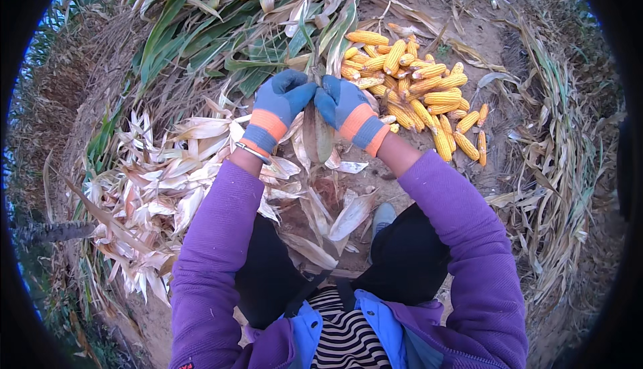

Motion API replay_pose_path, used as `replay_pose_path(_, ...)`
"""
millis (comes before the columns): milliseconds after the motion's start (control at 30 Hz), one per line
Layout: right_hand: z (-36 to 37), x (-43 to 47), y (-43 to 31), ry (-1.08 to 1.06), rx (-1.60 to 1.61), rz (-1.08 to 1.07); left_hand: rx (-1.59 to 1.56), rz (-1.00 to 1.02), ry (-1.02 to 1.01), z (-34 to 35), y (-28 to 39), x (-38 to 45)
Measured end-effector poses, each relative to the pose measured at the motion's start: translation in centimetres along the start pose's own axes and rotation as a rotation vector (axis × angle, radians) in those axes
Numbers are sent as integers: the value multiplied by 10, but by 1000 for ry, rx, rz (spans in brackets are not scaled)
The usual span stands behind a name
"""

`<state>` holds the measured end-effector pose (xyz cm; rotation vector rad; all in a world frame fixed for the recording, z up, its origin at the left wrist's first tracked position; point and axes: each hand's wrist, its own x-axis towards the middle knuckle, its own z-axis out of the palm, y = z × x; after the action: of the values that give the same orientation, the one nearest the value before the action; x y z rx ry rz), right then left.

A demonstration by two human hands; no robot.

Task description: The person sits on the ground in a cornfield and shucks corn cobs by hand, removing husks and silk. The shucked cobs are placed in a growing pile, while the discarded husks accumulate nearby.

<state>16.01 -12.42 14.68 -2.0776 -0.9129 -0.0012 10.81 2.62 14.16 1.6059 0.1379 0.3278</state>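
An ear of corn in its husk (317,135) hangs between my two gloved hands, its lower part pointing toward my feet. My left hand (283,99), in a blue and grey work glove with an orange cuff, pinches the husk near its upper end. Right beside it, my right hand (346,103) grips the same husk from the other side in a matching glove. The fingertips of both hands nearly meet over the ear. Gloves and husk hide the kernels.
Husked yellow corn cobs (427,87) lie heaped to the right. Pale stripped husks (166,188) cover the ground at left. Green and dry corn stalks (216,32) are piled ahead. More dry leaves (552,178) line the right side. A shoe (384,217) shows below my right arm.
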Motion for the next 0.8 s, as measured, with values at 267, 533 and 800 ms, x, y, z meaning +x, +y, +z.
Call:
replay_pose_path(267,8,7,25,-54,103,-278,-45,-18,7,-5,-2,1)
replay_pose_path(533,12,9,25,-116,159,-227,-83,-80,2,-8,4,-2)
replay_pose_path(800,2,3,8,-279,262,-49,-90,-74,-13,-10,8,-6)
